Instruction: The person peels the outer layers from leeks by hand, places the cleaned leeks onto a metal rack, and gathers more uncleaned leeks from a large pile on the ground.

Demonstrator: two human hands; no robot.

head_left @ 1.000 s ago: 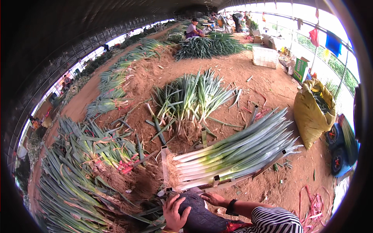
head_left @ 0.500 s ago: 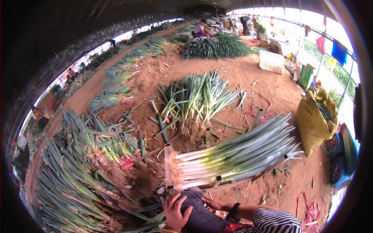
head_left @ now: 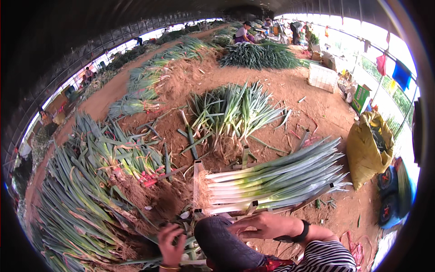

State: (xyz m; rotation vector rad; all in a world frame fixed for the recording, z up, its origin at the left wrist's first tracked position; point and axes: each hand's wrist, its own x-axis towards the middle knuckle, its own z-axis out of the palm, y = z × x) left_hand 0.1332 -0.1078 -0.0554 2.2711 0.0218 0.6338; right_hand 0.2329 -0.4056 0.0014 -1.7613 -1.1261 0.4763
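My left hand [head_left: 171,244] is low in front of me, its fingers bent and apart, with nothing visible in it. It hovers beside my dark-trousered knee, over the green onions at the lower left. My right hand [head_left: 259,225] reaches across above the knee, fingers stretched out, holding nothing I can see. Just beyond the knee lies a row of long green onions [head_left: 272,179] on a low frame [head_left: 196,183] with short upright posts. Their roots and white ends are at the left, and the leaves reach right.
A large heap of green onions [head_left: 77,199] spreads on the left. Another bunch [head_left: 231,111] stands beyond the frame. A yellow sack [head_left: 364,154], a white crate [head_left: 322,78] and a green box [head_left: 361,98] line the right. Far back, a person [head_left: 244,34] sits by more onions.
My left hand has left the knee and moved left and down. My right hand has risen from beside the knee to above it. The view has shifted slightly.
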